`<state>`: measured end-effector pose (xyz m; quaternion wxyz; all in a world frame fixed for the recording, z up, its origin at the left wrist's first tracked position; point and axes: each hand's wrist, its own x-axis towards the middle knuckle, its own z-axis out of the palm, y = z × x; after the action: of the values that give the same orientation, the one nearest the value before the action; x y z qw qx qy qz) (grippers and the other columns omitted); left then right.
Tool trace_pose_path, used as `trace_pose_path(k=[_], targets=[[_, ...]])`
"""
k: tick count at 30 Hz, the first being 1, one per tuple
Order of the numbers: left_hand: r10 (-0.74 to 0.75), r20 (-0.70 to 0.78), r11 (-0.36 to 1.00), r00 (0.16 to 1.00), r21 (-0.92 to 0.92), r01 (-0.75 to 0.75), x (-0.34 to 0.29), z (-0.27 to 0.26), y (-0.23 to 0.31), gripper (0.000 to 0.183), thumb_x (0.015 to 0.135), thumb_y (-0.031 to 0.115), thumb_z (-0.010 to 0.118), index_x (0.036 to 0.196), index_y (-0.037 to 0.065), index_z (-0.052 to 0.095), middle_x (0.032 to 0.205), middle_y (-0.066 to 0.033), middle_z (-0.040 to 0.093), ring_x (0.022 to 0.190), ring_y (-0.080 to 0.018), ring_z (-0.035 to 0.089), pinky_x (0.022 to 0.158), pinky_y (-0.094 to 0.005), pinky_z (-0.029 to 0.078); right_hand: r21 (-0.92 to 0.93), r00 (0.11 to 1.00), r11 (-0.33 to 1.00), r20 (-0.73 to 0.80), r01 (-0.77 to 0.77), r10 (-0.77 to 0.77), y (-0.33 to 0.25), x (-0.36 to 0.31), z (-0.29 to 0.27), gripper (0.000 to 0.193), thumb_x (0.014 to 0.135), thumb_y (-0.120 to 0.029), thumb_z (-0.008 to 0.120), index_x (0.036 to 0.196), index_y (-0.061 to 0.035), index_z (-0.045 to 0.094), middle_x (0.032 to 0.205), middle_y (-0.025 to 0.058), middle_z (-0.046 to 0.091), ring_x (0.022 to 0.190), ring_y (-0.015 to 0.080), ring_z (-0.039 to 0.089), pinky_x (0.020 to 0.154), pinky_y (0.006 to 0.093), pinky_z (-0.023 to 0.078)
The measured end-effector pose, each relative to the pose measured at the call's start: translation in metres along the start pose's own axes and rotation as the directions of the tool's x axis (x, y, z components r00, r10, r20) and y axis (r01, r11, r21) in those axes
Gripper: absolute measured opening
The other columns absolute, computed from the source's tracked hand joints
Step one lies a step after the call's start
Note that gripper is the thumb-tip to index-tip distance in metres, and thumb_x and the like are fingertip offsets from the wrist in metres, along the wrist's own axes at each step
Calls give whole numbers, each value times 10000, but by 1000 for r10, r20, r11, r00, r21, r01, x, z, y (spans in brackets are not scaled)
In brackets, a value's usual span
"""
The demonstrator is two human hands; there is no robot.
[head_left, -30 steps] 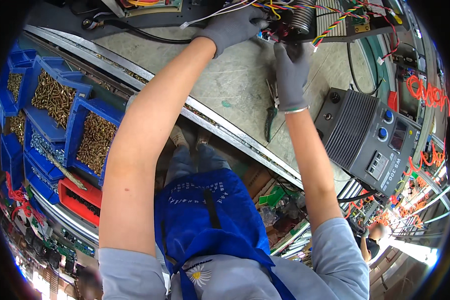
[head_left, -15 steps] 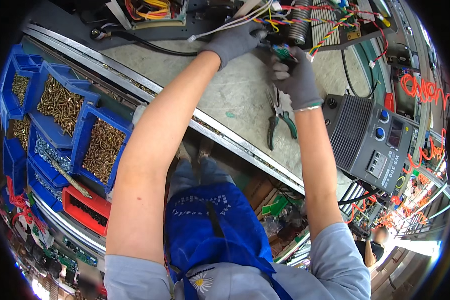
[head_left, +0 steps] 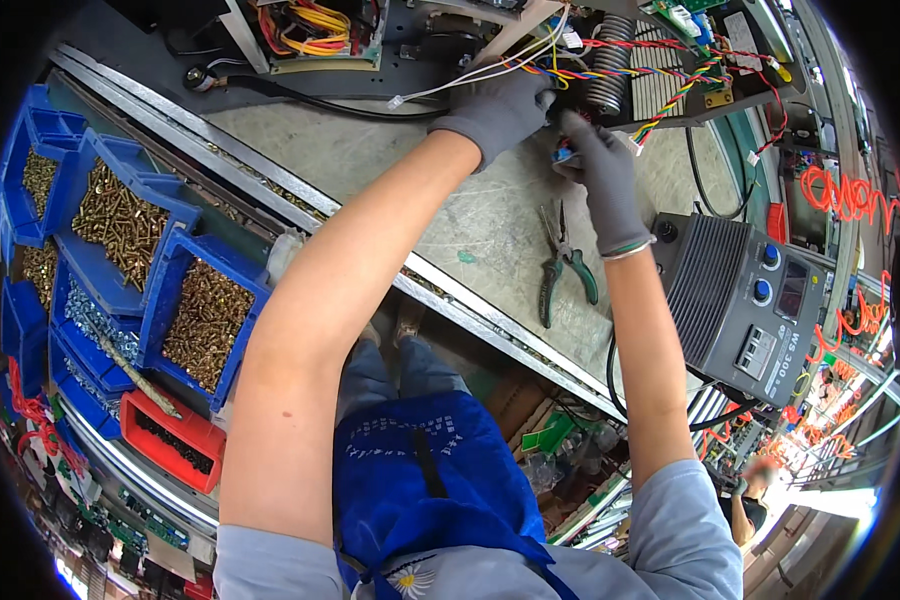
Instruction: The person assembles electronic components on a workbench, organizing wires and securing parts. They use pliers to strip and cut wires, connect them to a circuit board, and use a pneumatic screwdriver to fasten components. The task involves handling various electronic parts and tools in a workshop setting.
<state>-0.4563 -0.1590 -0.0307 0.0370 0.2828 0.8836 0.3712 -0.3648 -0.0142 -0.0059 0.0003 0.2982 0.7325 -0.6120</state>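
Observation:
Both my hands wear grey gloves and work at the front edge of an opened machine chassis [head_left: 410, 70]. My left hand [head_left: 505, 115] is closed by this edge, thumb towards the right; whatever it grips is hidden. Close by on its right, my right hand [head_left: 607, 178] pinches a small circuit board [head_left: 563, 152], of which only a bluish bit shows below the fingers. Above the hands run twisted coloured wires [head_left: 660, 72] and a coiled metal resistor [head_left: 606, 65]. White wires [head_left: 470, 75] with a plug hang over my left hand. Green-handled pliers [head_left: 565, 265] lie on the bench below.
Blue bins [head_left: 185, 310] of screws and a red bin [head_left: 173, 440] stand at left beyond the metal bench rail [head_left: 470, 300]. A grey power unit [head_left: 735, 295] with blue knobs sits at right. A black cable [head_left: 320, 103] crosses the bench top. Another person [head_left: 745, 505] is far right.
My right hand has turned, so the board's green face no longer shows and a bluish part does. My left hand has shifted slightly right. The whole view has shifted a little.

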Motion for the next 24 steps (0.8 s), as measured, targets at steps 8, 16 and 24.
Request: trace_pose_path(k=[8,16,24], targets=[[-67,-98,987,993,-153,52,-9,7,-9,338,865,392,582,1053,123,666,900,-141,662,803,-311,633,712,-375,494,-278,963,950,-186,141,-197,25,-2,11,346,773,-342,661,854,-6,678,703,70,659,615,133,595,594,302,461],[-53,-11,989,999,-137,51,-2,8,-7,342,859,411,567,1084,169,653,926,-124,667,821,-288,644,729,-378,503,-328,958,927,-155,179,-240,10,0,31,302,847,-265,614,904,30,647,683,36,622,607,86,566,547,240,434],[-7,-75,1000,997,-4,7,0,14,-8,280,839,381,570,993,169,670,850,-116,660,756,-304,634,675,-406,499,-377,835,863,-305,335,-458,24,-15,13,274,857,-242,581,854,32,590,706,95,592,617,175,570,585,324,449]])
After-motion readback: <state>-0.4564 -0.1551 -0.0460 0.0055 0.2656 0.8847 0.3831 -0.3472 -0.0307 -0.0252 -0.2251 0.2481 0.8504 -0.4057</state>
